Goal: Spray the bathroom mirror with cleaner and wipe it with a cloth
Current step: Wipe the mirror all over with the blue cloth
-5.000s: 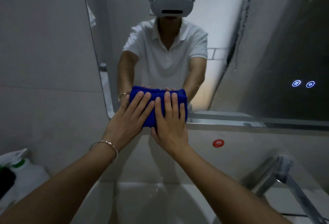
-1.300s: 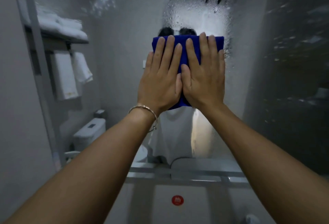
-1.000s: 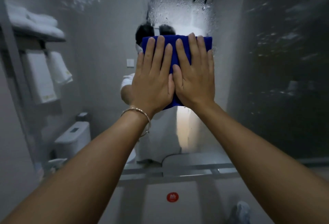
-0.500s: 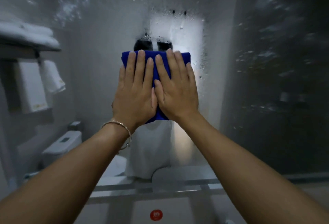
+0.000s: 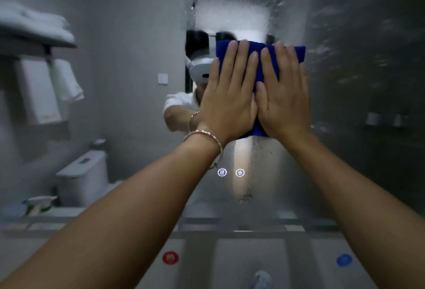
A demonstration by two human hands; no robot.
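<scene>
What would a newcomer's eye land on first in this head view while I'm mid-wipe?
The folded deep-blue cloth stands out first. The left hand and right hand press it flat, side by side, against the droplet-streaked bathroom mirror just right of frame centre, fingers straight. Below the wrists, two small glowing round touch icons shine on the glass.

We record the cloth (image 5: 297, 53) as plain deep blue and the bracelet (image 5: 207, 136) as pale silver. Below the mirror (image 5: 138, 36) sit one red sticker (image 5: 170, 258) and one blue sticker (image 5: 344, 260). Reflected in the mirror are white towels (image 5: 39, 91), a white toilet (image 5: 85, 173), a white headset (image 5: 200, 70) and a white spray bottle (image 5: 38, 205) marked green (blurred, exact shade uncertain). The two touch icons (image 5: 222, 172) glow white.
</scene>
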